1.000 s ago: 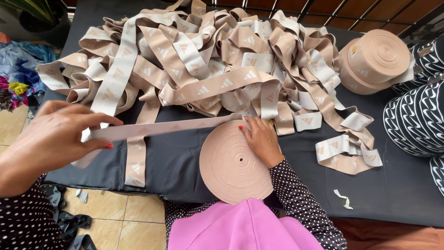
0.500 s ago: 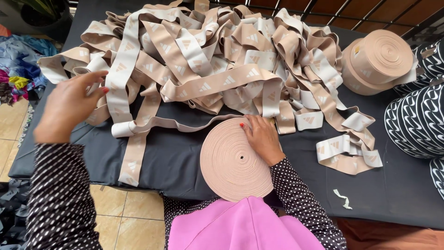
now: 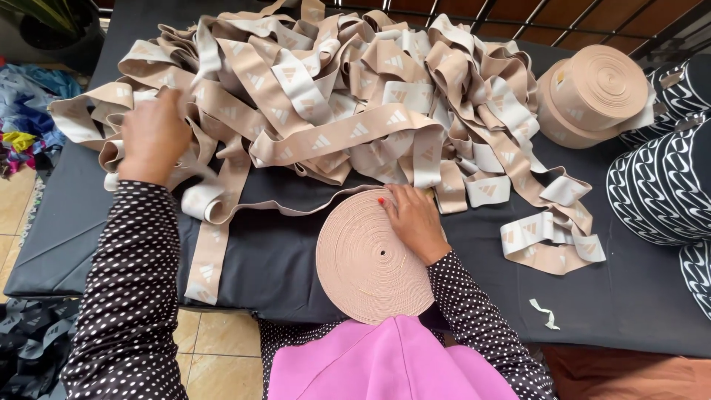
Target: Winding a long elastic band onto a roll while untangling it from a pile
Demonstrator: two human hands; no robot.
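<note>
The right hand (image 3: 415,222) presses flat, fingers open, steadying the flat-wound beige elastic roll (image 3: 370,259), while at ten o'clock the left hand (image 3: 152,137) grips loose elastic band (image 3: 333,137) for slack.

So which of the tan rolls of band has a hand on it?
The flat tan roll at the near table edge, under the right hand. The other tan roll, far right, is untouched.

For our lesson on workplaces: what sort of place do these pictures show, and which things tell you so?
Probably a small garment-trim workshop, perhaps home-based: a heap of loose beige elastic band on a black padded table, finished beige rolls, and a tiled floor.
</note>
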